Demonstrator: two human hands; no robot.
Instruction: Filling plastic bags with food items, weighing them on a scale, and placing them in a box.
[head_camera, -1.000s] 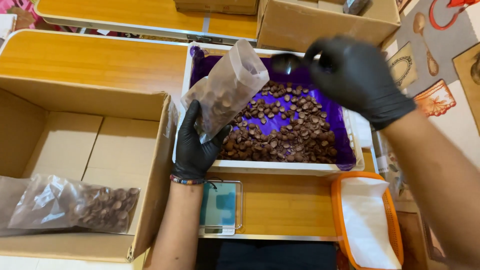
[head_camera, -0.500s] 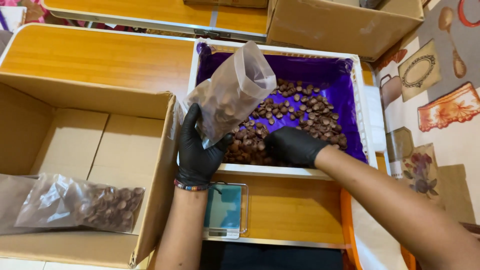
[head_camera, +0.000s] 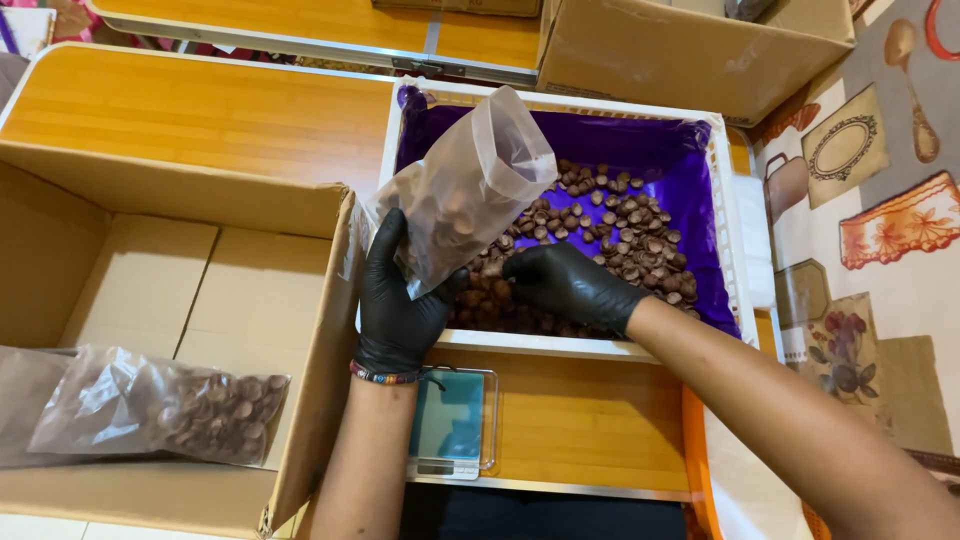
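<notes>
**Filling a clear bag from a tray of brown pieces: the scooping stroke**

Centre of the frame: the left hand, in a black glove with a beaded band at the wrist, holds a clear plastic bag by its lower part, fingers and thumb closed around the plastic. The bag stands tilted, mouth toward the upper right, and is partly filled with small brown round pieces. Just to its right the right hand, also gloved, lies palm-down in the heap of brown pieces, fingers curled into the pile near the bag's base; whether it encloses any pieces, or a scoop, cannot be told, since the fingertips are buried. The pieces fill a white tray lined with purple film, set on a wooden table.

Lower centre, below the tray's near rim, sits a small digital scale, its platform bare. At the left of the frame an open cardboard box holds one filled bag lying on its side at lower left. A second cardboard box stands at the top of the frame.

Judged from these positions, the step in hand is gathering a portion from the heap. The next move would call for lifting the gathered pieces to the bag's mouth, which the left hand must keep open and tilted over the tray so that strays fall back into it.
</notes>
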